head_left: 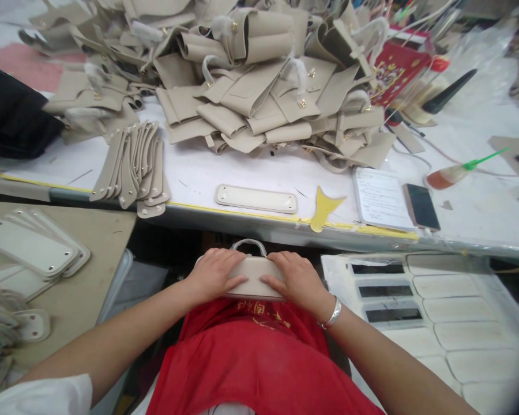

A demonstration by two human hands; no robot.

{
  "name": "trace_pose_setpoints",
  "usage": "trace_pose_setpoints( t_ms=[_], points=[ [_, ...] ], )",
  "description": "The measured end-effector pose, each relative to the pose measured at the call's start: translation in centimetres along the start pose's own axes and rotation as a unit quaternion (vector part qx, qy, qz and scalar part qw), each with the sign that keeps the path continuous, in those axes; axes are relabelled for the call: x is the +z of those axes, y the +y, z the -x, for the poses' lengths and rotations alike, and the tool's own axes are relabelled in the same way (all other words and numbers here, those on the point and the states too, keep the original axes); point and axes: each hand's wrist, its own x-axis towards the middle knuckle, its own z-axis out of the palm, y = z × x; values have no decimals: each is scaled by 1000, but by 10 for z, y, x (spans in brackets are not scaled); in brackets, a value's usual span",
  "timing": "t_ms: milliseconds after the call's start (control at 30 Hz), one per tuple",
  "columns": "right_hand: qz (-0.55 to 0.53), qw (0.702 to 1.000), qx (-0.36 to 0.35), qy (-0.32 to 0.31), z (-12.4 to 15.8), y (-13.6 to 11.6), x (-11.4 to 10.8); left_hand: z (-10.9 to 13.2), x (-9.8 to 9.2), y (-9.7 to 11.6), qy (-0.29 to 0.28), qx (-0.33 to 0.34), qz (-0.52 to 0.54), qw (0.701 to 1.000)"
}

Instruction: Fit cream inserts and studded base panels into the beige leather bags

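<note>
A small beige handbag (255, 275) rests at my lap against the red apron (259, 357), its wrapped handle (248, 243) arching up on the far side. On its left end lies my left hand (218, 274), fingers curled over the top and thumb on the near face. My right hand (297, 281) grips the other end the same way, with a silver bracelet at the wrist. The underside of the bag is hidden. Just beyond, on the table, lie an oblong beige base panel (256, 199) with metal studs and a yellow forked piece (325, 208).
Beige bag bodies (259, 98) are heaped across the table. Narrow strips (132, 161) are stacked at the left. A notepad (381, 197), a phone (421, 206) and a green-tipped glue bottle (450, 176) lie right. Pale panels (28, 245) sit on the left board, others on a right tray (335, 271).
</note>
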Motion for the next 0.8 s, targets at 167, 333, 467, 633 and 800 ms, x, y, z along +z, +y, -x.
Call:
trace_pose_setpoints(
  t_ms=[167,333,467,633,800],
  points=[
    [-164,982,98,-10,18,34,-3,27,-26,-46,-67,-116,238,962],
    [-343,930,126,-52,31,49,2,55,-18,-62,-13,-170,421,891],
    [-367,916,158,15,36,36,13,60,-1,-50,91,-174,383,902],
    [-395,879,235,128,42,12,30,63,19,-34,180,-244,311,901],
    [-380,876,242,173,46,10,39,65,36,-28,199,-297,298,885]
  ],
)
